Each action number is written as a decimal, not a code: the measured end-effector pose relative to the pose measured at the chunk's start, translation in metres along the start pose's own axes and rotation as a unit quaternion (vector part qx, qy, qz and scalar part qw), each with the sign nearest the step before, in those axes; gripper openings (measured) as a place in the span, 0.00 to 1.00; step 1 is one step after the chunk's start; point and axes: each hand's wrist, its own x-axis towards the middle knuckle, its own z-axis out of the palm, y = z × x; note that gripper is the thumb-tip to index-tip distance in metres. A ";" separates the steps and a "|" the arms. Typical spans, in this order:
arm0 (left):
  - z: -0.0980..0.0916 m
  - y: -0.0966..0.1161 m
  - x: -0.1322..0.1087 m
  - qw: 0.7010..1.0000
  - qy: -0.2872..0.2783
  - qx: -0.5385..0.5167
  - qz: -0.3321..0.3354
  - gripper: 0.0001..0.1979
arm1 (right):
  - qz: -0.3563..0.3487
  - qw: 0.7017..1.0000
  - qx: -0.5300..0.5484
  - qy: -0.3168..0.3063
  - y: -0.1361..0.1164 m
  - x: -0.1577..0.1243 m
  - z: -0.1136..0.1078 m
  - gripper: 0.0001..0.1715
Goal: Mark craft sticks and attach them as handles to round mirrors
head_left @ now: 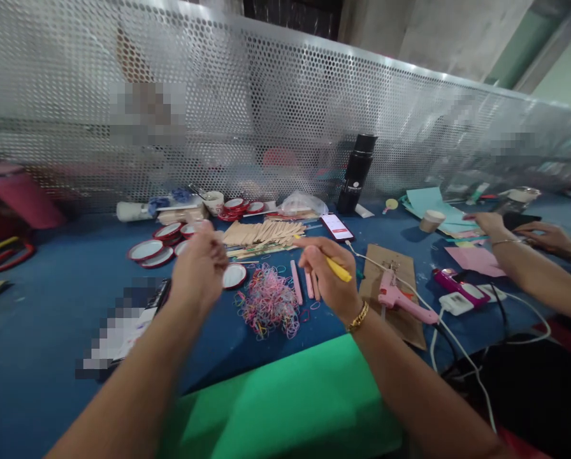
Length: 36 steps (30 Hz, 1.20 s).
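My right hand (pixel 331 274) is closed around a slim yellow pen (pixel 337 269), its tip pointing left and away from me. My left hand (pixel 200 264) is raised above the table, blurred, its fingers drawn together; whatever may be in them is hidden. Between the hands lies a tangled heap of coloured rubber bands (pixel 272 299). Several pink sticks (pixel 296 282) lie beside the heap, near my right hand. Behind it is a spread of flat wooden sticks (pixel 261 234). A round white lid with a red rim (pixel 234 275) sits just right of my left hand.
More red-rimmed lids (pixel 144 250) lie at left. A pink glue gun (pixel 404 298) rests on brown cardboard (pixel 374 271), with white cables alongside. A phone (pixel 337 227) and a black bottle (pixel 357 175) stand before the perforated metal screen (pixel 295 95). Another person's hands (pixel 489 224) work at right.
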 end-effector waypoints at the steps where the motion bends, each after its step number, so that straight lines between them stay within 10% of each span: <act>1: 0.003 -0.002 -0.004 1.000 -0.017 0.011 -0.010 0.22 | -0.016 1.000 -0.018 -0.003 0.001 0.001 0.000 0.12; 13: 0.020 -0.042 -0.041 0.954 -0.191 0.153 -0.176 0.28 | -0.024 0.995 -0.086 -0.037 0.024 0.005 -0.004 0.10; 17: 0.014 -0.041 -0.029 0.974 -0.121 0.136 -0.136 0.27 | -0.010 0.981 -0.194 -0.031 0.035 0.011 -0.018 0.10; 23: 0.008 -0.032 -0.020 0.989 -0.046 0.040 -0.137 0.08 | 0.061 0.870 -0.472 -0.127 0.055 0.012 -0.022 0.14; 36: 0.021 -0.019 -0.031 0.993 0.010 0.029 -0.113 0.10 | 0.127 0.779 -0.597 -0.146 0.039 0.012 -0.030 0.13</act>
